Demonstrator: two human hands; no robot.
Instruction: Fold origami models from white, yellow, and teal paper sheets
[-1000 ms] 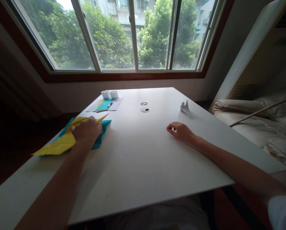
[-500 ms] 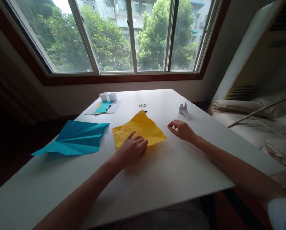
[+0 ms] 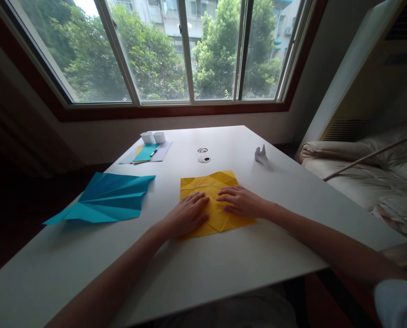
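Note:
A creased sheet of yellow paper (image 3: 208, 182) lies nearly flat on the white table (image 3: 292, 237) in front of me. My left hand (image 3: 190, 213) rests on its left part, palm down with the fingers stretched out. On the right part lies my right hand (image 3: 241, 201), also open and flat, its fingers spread and pointing left. A gap of yellow paper shows between the two sets of fingertips. To the left, a sheet of blue paper (image 3: 111, 196) with fan-like creases stands partly raised off the table.
A folded white paper figure (image 3: 261, 155) stands at the right. At the back left are two small white containers (image 3: 153, 137), stacked coloured sheets (image 3: 145, 152) and a pen (image 3: 155, 152). Two round marks (image 3: 204, 159) show mid-table. A padded seat (image 3: 360, 168) borders the right.
The yellow paper has turned, come nearer and flattened. My right hand has moved left onto it and spread its fingers. My left hand now lies flat on it.

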